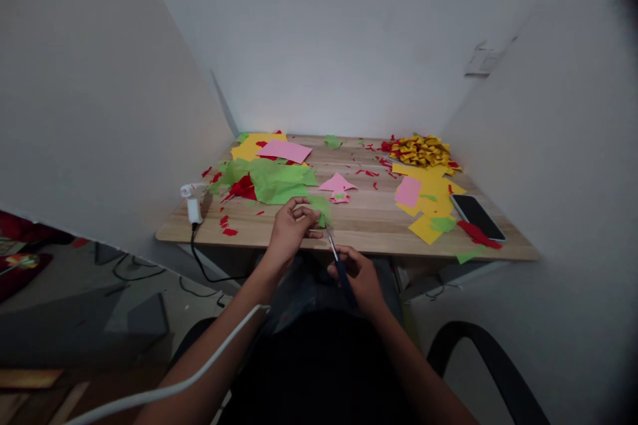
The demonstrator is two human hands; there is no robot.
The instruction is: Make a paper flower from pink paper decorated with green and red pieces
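My left hand (292, 229) pinches a small piece of green paper (320, 207) over the near edge of the wooden table (369, 226). My right hand (359, 275) grips dark-handled scissors (337, 257), held below the table edge above my lap. The blades point up and left into the lower edge of the green piece. A larger crumpled green sheet (274, 180) lies just behind my left hand, with a red scrap (243, 187) on it.
Pink cut-outs (337, 186) sit mid-table, a pink sheet (284, 151) on yellow paper at back left. Yellow and pink sheets (423, 202), a pile of yellow folded pieces (421, 149) and a black phone (477, 216) lie right. A white plug (193, 207) hangs at the left edge.
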